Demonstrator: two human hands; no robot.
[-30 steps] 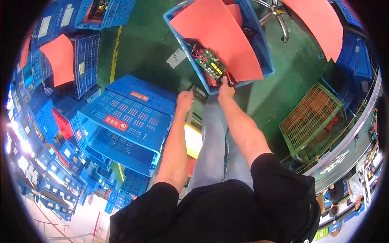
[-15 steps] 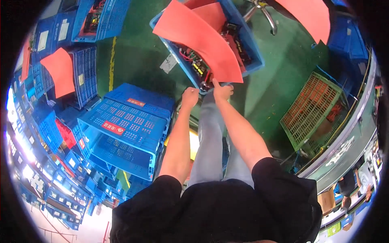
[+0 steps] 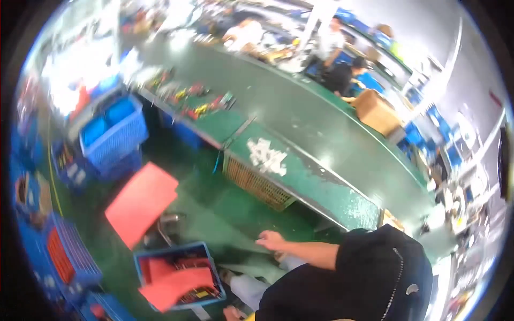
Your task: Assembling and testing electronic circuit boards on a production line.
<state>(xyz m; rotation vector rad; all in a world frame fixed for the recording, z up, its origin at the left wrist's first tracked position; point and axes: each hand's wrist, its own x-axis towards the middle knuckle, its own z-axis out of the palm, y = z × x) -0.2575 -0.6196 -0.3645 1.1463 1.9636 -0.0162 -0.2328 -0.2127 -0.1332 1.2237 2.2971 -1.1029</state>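
My right hand is held out over the floor, away from the crate, its fingers loosely apart with nothing visible in them. At the lower edge, my left hand shows only in part beside the blue crate; its fingers are blurred and cut off, so its grip is unclear. Inside the crate lie dark electronic parts, partly covered by bent red sheets.
A large red sheet lies over a stool with metal legs beyond the crate. The green workbench holds white scraps and wired parts. A slatted crate sits beneath it. Stacked blue crates stand left; people work across the bench.
My view has swung right and upward, bringing the workbench in. My right hand has come away from the crate's near edge; my left is now mostly out of view near it.
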